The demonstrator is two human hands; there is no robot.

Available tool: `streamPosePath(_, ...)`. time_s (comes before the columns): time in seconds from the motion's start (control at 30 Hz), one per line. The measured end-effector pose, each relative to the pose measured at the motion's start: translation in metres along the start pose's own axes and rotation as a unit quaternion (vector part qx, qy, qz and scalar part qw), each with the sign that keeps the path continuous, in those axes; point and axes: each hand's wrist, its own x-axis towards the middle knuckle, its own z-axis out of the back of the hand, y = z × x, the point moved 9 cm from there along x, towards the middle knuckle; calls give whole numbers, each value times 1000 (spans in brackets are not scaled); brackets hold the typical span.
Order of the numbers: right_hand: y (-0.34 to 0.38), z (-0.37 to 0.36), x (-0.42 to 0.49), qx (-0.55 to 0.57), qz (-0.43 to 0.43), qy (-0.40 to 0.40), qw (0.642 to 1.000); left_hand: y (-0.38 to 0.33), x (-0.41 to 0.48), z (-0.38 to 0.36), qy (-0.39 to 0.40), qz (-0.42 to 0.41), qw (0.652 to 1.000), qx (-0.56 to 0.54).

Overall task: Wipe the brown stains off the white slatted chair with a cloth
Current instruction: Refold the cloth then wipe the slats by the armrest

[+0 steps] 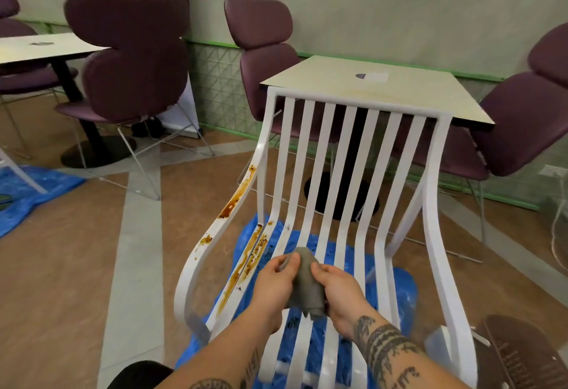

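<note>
head view: in the lower middle of the frame i see both hands above the seat of the white slatted chair [353, 102]. the left hand [273, 284] and the right hand [335, 293] hold 1 bunched grey cloth [305, 284] between them, with fingers curled round it. brown stains [233, 201] run along the left armrest and the 2 leftmost seat slats, just left of the left hand. a blue sheet [399, 284] lies under the chair.

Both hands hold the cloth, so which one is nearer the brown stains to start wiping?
Left. The left hand sits beside the brown stains on the chair; the right hand is across the cloth, farther off.
</note>
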Motion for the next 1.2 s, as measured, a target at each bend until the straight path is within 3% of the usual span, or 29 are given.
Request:
streamPosePath(0.17, -14, -24, 29, 59, -27, 61, 996, 18, 33, 0, 9, 63, 994, -87)
streamPosePath(0.4, -19, -32, 100, 146, -42, 61, 987, 18, 109, -2, 44, 59, 996, -48)
streamPosePath(0.53, -11, -34, 149, 115, -46, 59, 991, 11, 160, 7, 53, 29, 998, -9)
streamPosePath(0.6, -7, -33, 175, 87, -37, 40, 995, 8, 187, 18, 17, 13, 1000, 6)
streamPosePath(0.77, 19, -9, 233, -3, 59, -81, 995, 8, 239, 63, -186, 27, 982, 32)
streamPosePath(0.83, 35, -2, 252, -118, 121, -138, 976, 13, 256, 72, -229, 51, 972, 2)
streamPosePath(0.9, 45, -4, 271, -220, 178, -160, 946, 17, 274, 75, -237, 65, 968, 39)
streamPosePath(1.07, 44, -34, 313, -441, 280, -91, 848, 20, 307, 70, -187, 77, 955, 217)
streamPosePath(1.2, 16, -50, 338, -597, 259, -43, 758, 29, 322, 72, -182, 81, 945, 258)
